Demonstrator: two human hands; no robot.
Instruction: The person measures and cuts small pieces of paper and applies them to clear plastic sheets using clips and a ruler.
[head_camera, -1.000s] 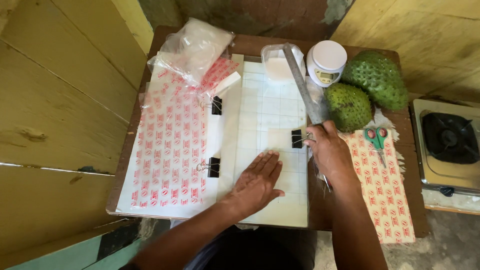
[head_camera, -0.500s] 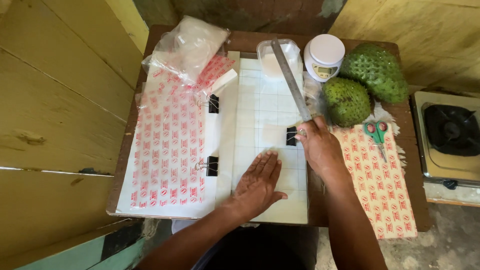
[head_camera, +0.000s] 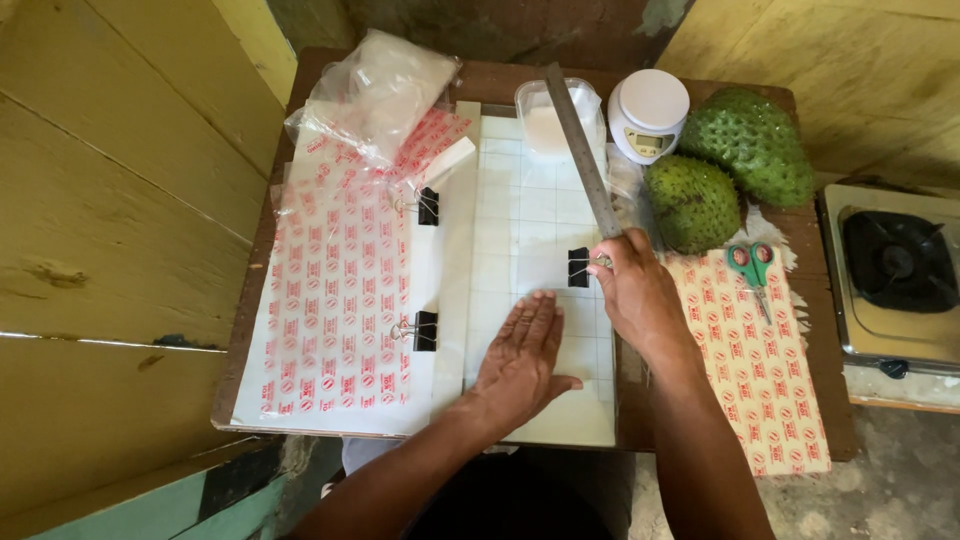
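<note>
right hand (head_camera: 640, 295) grip clamped on near end of metal ruler (head_camera: 582, 150), which runs to 12 o'clock over gridded sheet (head_camera: 530, 220) | left hand (head_camera: 520, 360) flat, fingers together, pressing sheet at 6 o'clock | ruler judged stiff, thin, light, slick; best pinched at its end | black binder clip (head_camera: 578, 267) beside right hand at 9 o'clock

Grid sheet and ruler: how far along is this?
Done: the grid sheet lies clipped by three black binder clips. In hand: the left hand presses the sheet flat, and the right hand holds the metal ruler angled over it. Left: no mark or cut shows, and the scissors lie untouched.
</note>
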